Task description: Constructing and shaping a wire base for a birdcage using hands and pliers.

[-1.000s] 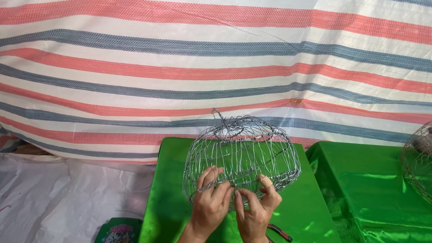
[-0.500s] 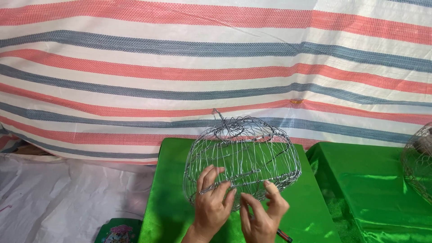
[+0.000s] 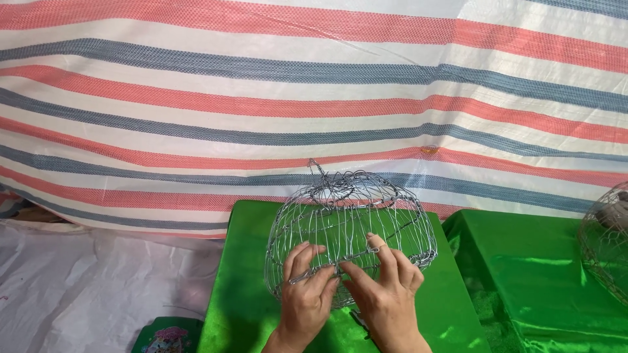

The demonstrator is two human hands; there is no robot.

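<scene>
Behind everything hangs a woven tarpaulin striped in red, blue-grey and white (image 3: 314, 98), and below it at six o'clock a table draped in shiny green cloth (image 3: 245, 287) carries a rounded, dome-shaped cage of thin silver wire (image 3: 350, 222). Both hands press on the cage's near side: the left hand (image 3: 307, 294) and the right hand (image 3: 386, 291) have fingers spread and partly curled, fingertips pinching the wires where they meet. At three o'clock stands a second green-draped table (image 3: 536, 274) with another wire frame (image 3: 605, 242) at the picture's edge.
</scene>
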